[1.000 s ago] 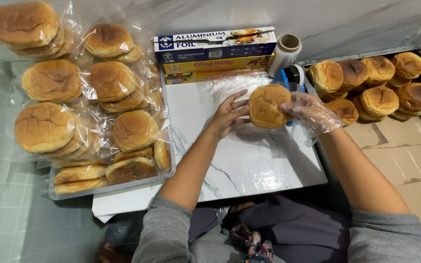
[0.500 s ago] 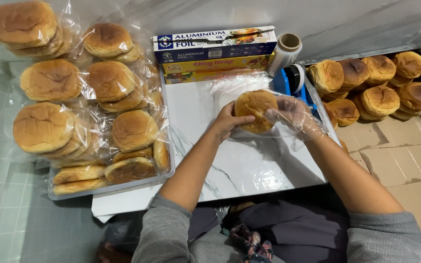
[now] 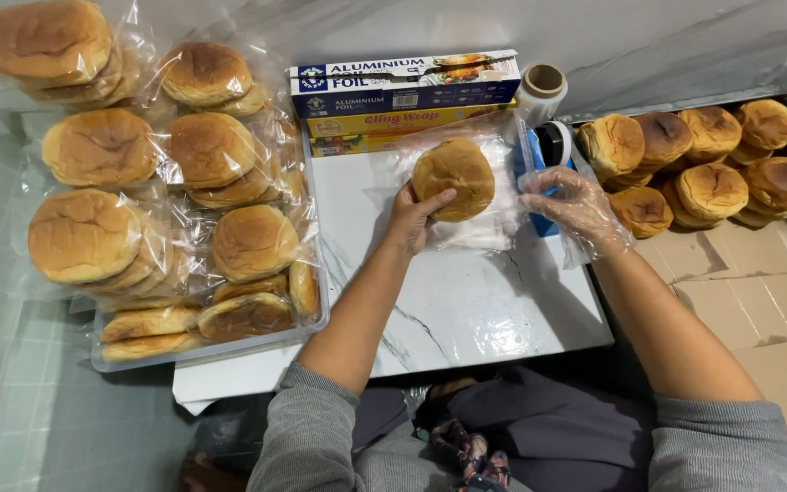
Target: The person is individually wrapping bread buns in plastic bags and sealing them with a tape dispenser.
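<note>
My left hand [image 3: 409, 217] grips a round golden bun [image 3: 453, 178] from below and holds it against a sheet of clear film [image 3: 485, 232] over the white marble board [image 3: 466, 310]. My right hand [image 3: 574, 208], in a loose clear plastic glove, is off the bun. Its fingertips are at the film's right edge, over a blue dispenser [image 3: 546, 150]. Whether they pinch the film is unclear.
A clear tray [image 3: 111, 360] at the left holds several bagged buns [image 3: 93, 146]. A metal tray [image 3: 685, 100] at the right holds several bare buns [image 3: 712, 187]. Foil and wrap boxes [image 3: 403, 91] and a tape roll [image 3: 544, 87] lie behind the board. Cardboard [image 3: 758, 301] is at the right.
Both hands held the bun before. Now my right hand has let go and moved right to the film's edge, while my left hand keeps the bun, shifted slightly left and away.
</note>
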